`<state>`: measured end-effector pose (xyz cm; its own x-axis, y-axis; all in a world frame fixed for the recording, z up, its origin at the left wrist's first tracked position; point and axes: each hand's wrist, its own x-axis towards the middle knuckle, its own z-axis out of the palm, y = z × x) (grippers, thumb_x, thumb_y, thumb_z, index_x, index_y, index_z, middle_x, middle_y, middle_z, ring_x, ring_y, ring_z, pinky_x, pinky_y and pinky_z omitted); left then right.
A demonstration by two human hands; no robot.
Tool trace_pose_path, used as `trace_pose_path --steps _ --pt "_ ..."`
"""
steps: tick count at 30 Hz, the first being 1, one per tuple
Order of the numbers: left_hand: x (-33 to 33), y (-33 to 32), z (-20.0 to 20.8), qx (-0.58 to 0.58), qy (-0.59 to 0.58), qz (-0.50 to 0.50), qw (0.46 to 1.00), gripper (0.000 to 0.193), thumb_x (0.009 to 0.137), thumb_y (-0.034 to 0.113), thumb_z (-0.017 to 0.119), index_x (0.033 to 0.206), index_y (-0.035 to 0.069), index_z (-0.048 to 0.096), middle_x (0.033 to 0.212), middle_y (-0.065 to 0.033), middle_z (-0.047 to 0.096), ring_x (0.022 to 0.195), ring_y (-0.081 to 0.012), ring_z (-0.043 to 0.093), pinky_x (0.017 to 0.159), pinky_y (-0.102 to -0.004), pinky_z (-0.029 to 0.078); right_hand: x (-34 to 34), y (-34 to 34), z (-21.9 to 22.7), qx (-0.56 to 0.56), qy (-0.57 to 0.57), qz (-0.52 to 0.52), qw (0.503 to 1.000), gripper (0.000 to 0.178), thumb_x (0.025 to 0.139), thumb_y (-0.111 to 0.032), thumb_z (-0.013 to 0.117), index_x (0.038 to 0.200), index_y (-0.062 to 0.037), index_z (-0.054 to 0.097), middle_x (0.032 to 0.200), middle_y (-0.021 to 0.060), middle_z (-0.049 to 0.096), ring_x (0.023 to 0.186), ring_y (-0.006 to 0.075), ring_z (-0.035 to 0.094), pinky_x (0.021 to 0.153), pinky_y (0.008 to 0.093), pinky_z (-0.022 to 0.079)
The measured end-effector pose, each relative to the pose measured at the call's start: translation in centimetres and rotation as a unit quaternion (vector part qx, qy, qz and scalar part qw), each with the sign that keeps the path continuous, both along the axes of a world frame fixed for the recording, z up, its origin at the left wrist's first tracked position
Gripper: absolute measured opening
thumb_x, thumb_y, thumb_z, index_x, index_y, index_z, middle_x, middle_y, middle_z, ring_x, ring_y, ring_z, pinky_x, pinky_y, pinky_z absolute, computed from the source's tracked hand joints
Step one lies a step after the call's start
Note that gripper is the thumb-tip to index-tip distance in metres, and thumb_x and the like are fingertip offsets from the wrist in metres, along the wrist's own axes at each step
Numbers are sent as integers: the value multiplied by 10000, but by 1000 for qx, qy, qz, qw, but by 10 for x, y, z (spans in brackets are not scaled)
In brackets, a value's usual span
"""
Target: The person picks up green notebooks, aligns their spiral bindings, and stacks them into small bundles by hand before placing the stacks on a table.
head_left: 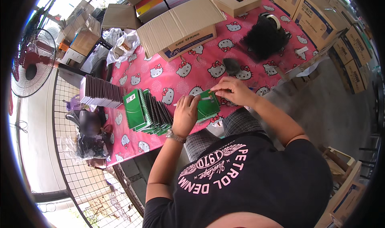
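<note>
Close in front of me, a green spiral notebook point(207, 109) lies at the near edge of the table. My left hand point(186, 112), with a watch on its wrist, is closed on the notebook's left side, fingers bent over the cover. A small white strip point(175, 104) pokes out beside those fingers. At the notebook's far right corner, the fingers of my right hand point(232, 90) are pinched together; what they grip is too small to make out. Left of my hands leans a fanned pile of green notebooks point(149, 111). Beyond it stands a stack of dark-edged notebooks point(100, 92).
An open cardboard box point(182, 27) with colourful packs stands at the back of the pink patterned table cover point(172, 73). A black mesh heap point(262, 37) and a dark scoop-like object point(231, 66) lie right. Cartons point(317, 21) are stacked far right; a fan point(33, 63) stands left.
</note>
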<state>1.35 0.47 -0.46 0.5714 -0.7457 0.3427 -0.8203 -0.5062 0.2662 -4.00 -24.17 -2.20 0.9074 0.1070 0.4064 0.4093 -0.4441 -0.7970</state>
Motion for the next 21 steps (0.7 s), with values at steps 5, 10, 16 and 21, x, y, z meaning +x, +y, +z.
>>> trace_pose_path --steps 5,10,16,21 --pt "2 -21 -18 -26 -49 60 997 252 848 171 652 1077 97 577 994 -83 607 957 -282 578 904 -430 392 5 9 -3 5 -39 -39 998 206 834 -15 693 1034 -68 695 951 68 632 899 239 631 778 342 510" --pt "6 -27 -22 -29 -51 76 995 199 879 211 669 1029 100 601 945 -61 620 915 -270 572 866 -431 379 2 12 -1 -31 -60 -87 994 194 788 13 682 959 -73 653 940 83 625 909 286 623 834 396 492" --pt "-5 -26 -20 -37 -60 71 995 190 880 208 671 1015 95 600 914 -65 615 895 -267 573 870 -428 382 -10 14 -1 18 -24 -51 998 200 770 38 683 936 -63 636 911 81 607 907 280 620 802 392 509" --pt "-9 -25 -19 -30 -42 71 996 200 878 209 665 1027 95 596 940 -68 623 932 -260 585 917 -429 386 -8 14 -12 8 -51 -29 998 195 790 12 691 969 -48 645 919 89 607 889 281 625 773 374 521"
